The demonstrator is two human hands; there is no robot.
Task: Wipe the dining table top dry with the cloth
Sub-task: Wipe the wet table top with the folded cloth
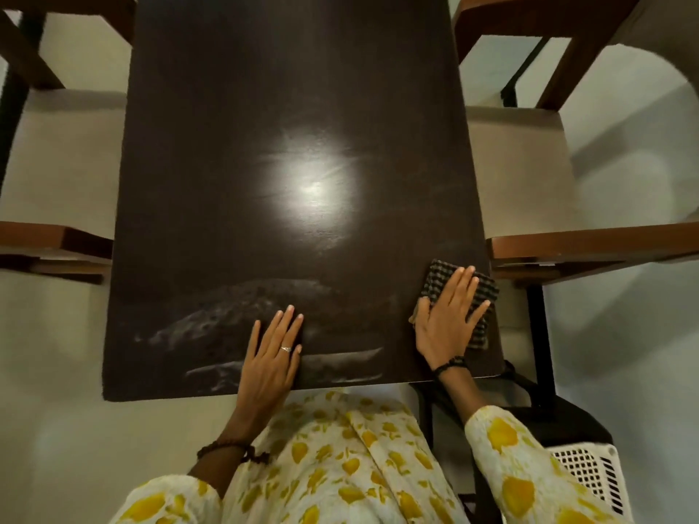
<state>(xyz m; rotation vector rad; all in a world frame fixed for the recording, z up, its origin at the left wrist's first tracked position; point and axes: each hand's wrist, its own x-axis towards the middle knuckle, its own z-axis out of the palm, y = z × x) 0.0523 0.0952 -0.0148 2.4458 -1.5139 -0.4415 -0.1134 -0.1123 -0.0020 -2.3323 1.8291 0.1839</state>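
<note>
The dark brown dining table top (234,126) fills the middle of the view, with a bright lamp reflection at its centre. Wet streaks and droplets (242,308) lie across its near part. A dark striped cloth (479,296) rests at the near right edge of the table, partly hanging over the side. My right hand (448,315) lies flat on the cloth, fingers spread, pressing it to the surface. My left hand (274,349) lies flat on the bare table near the front edge, fingers apart, holding nothing.
Wooden chairs with pale seats stand on both sides, one on the left (56,160) and one on the right (529,172). A white perforated basket (590,470) and a dark bag (537,406) sit on the floor at the lower right.
</note>
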